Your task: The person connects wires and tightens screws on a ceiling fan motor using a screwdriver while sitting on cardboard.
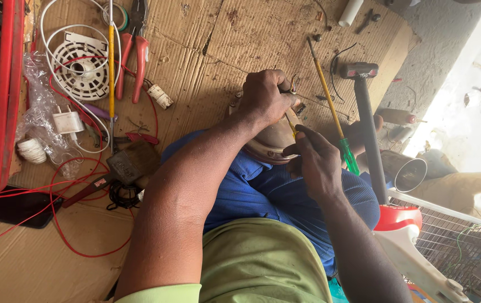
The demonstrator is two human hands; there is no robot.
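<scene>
My left hand (266, 96) grips the top of a rounded brown metal part (268, 145) that rests on my blue-clad knee (263, 193). My right hand (316, 160) pinches a thin yellow-handled tool (292, 124) and holds its tip against the same part, just below my left fingers. Both hands are closed and nearly touch. The face of the part under my fingers is hidden.
On the cardboard floor lie a green-handled screwdriver (336, 120), a black hammer (367, 120), red pliers (134, 56), a white round plastic part (83, 70), red wire (78, 185), a brush (131, 163) and a black phone (16, 207). A red crate (7, 90) stands left; a wire grille (454, 235) lies right.
</scene>
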